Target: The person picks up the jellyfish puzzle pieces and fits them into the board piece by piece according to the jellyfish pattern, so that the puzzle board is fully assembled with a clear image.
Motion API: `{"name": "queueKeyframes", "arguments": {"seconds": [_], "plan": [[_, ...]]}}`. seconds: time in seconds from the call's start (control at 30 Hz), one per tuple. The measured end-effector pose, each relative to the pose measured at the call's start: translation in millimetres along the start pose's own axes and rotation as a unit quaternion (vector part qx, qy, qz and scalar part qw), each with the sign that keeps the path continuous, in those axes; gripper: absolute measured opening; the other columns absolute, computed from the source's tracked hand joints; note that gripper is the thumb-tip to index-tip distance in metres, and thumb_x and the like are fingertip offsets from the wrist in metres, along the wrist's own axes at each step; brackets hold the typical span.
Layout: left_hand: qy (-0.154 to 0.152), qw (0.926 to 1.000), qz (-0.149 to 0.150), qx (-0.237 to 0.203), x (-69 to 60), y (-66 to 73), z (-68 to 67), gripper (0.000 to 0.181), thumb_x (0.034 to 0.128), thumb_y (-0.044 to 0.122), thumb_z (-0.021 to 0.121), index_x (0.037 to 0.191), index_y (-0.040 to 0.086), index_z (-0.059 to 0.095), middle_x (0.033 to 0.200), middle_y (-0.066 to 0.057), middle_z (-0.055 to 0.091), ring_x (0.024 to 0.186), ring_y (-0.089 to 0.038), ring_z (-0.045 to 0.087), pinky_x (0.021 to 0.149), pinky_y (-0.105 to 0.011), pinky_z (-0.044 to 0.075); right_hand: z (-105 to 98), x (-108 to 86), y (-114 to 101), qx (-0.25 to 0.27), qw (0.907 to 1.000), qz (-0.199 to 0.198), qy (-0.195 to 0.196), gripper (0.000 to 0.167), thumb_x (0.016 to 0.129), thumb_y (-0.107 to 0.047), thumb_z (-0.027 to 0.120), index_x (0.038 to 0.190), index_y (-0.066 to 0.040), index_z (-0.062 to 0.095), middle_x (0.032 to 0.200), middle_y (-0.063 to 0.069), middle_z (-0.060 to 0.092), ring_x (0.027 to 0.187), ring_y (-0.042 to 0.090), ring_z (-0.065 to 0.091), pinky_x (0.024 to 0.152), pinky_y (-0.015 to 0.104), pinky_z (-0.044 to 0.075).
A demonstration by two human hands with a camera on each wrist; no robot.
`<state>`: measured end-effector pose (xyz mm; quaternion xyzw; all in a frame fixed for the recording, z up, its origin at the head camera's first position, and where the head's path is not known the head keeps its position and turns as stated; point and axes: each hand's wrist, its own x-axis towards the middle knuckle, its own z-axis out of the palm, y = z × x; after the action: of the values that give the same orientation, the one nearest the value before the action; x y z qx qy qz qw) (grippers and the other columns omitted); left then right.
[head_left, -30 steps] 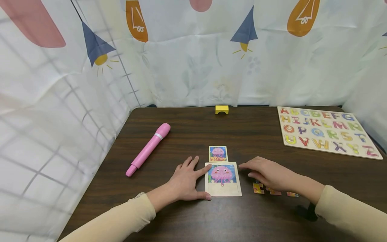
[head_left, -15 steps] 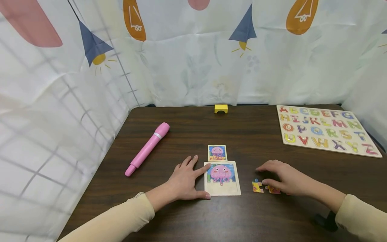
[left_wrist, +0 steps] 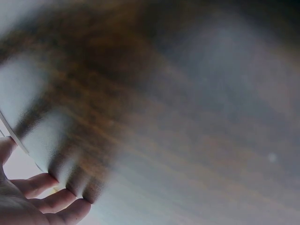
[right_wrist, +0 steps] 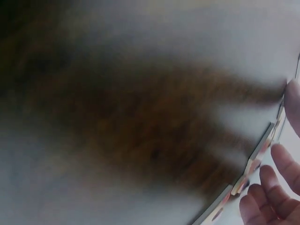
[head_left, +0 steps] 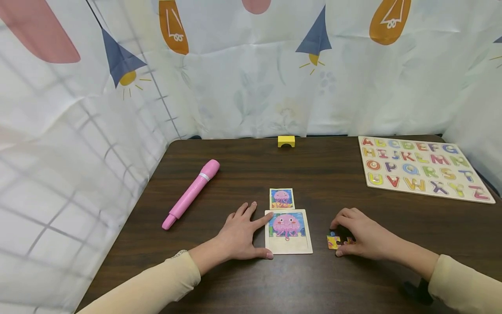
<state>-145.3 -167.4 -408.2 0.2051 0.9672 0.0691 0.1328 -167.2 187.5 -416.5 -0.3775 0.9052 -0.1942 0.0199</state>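
On the dark wood table (head_left: 241, 172), the left hand (head_left: 242, 235) spreads its fingers wide, thumb and index finger touching the left edge of the jellyfish puzzle tray (head_left: 289, 247). The tray's far half is filled; its near half shows bare wood. A jellyfish card (head_left: 282, 199) lies at its far edge. To the right, the right hand (head_left: 364, 237) arches over jigsaw pieces (head_left: 333, 243), thumb and index finger apart; whether it pinches one I cannot tell.
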Motion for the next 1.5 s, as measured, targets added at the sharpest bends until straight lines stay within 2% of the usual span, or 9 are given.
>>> {"name": "queueKeyframes", "arguments": {"seconds": [0.33,0.67,0.73,0.93,1.07,1.17,1.3,1.5], "plan": [[0.004,1.0000,0.002,0.001,-0.7,0.5,-0.2,0.098,0.0771,0.077,0.070,0.159,0.035,0.037,0.166,-0.020,0.028,0.153,-0.044,0.027,0.112,-0.063,0.037,1,3.4,-1,-0.005,0.9999,-0.015,0.003,0.035,0.080,-0.039,0.088,0.104,-0.023,0.067,0.103,-0.012,0.057,0.097,0.011,0.048,0.079,0.032,0.048],[0.003,1.0000,0.001,-0.001,-0.8,0.1,0.0,0.098,0.0775,0.077,0.070,0.159,0.036,0.036,0.167,-0.020,0.028,0.153,-0.043,0.026,0.112,-0.063,0.037,-2,8.0,-3,0.015,0.9997,-0.010,-0.018,0.033,0.082,-0.035,0.086,0.104,-0.023,0.065,0.105,-0.013,0.059,0.097,0.010,0.048,0.078,0.030,0.047],[0.002,1.0000,0.000,0.000,-0.7,0.1,-0.1,0.098,0.0775,0.077,0.070,0.159,0.036,0.036,0.167,-0.020,0.028,0.153,-0.043,0.026,0.112,-0.063,0.037,-4,9.8,-3,0.020,0.9995,0.000,-0.026,0.033,0.083,-0.035,0.086,0.105,-0.021,0.065,0.105,-0.012,0.060,0.097,0.010,0.050,0.079,0.030,0.049],[0.003,1.0000,0.000,0.002,0.1,0.4,0.1,0.098,0.0772,0.077,0.070,0.159,0.036,0.036,0.167,-0.020,0.028,0.153,-0.043,0.026,0.112,-0.063,0.037,-12,16.3,-3,0.058,0.9953,0.061,-0.048,0.033,0.087,-0.031,0.083,0.111,-0.016,0.066,0.105,-0.011,0.066,0.097,0.009,0.063,0.084,0.031,0.056],[0.003,1.0000,0.000,0.004,0.4,0.6,0.5,0.098,0.0770,0.077,0.070,0.159,0.037,0.035,0.167,-0.019,0.028,0.153,-0.043,0.026,0.112,-0.063,0.037,-15,19.2,-1,0.114,0.9901,0.072,-0.039,0.034,0.089,-0.024,0.080,0.116,-0.008,0.067,0.105,-0.006,0.070,0.089,0.002,0.066,0.076,0.026,0.057],[0.004,1.0000,0.001,0.006,0.4,0.4,0.6,0.098,0.0767,0.078,0.070,0.159,0.037,0.035,0.167,-0.019,0.028,0.153,-0.043,0.027,0.112,-0.062,0.038,-16,21.4,-2,0.170,0.9808,0.091,-0.030,0.036,0.090,-0.016,0.078,0.121,-0.002,0.066,0.111,0.005,0.072,0.084,-0.002,0.067,0.071,0.023,0.056],[0.005,1.0000,0.001,0.007,0.2,0.1,0.5,0.099,0.0764,0.079,0.069,0.159,0.037,0.036,0.167,-0.019,0.028,0.153,-0.043,0.027,0.112,-0.062,0.038,-15,26.5,-8,0.218,0.9693,0.112,-0.014,0.036,0.092,-0.009,0.075,0.125,0.001,0.066,0.121,0.017,0.072,0.085,0.001,0.073,0.072,0.023,0.058],[0.004,1.0000,0.001,0.006,-0.2,0.3,0.4,0.098,0.0766,0.079,0.069,0.159,0.036,0.036,0.167,-0.019,0.028,0.153,-0.043,0.027,0.112,-0.062,0.037,-13,37.6,-26,0.249,0.9570,0.148,0.009,0.034,0.091,-0.013,0.077,0.121,0.000,0.069,0.118,0.017,0.073,0.091,0.012,0.077,0.077,0.027,0.061]]}}
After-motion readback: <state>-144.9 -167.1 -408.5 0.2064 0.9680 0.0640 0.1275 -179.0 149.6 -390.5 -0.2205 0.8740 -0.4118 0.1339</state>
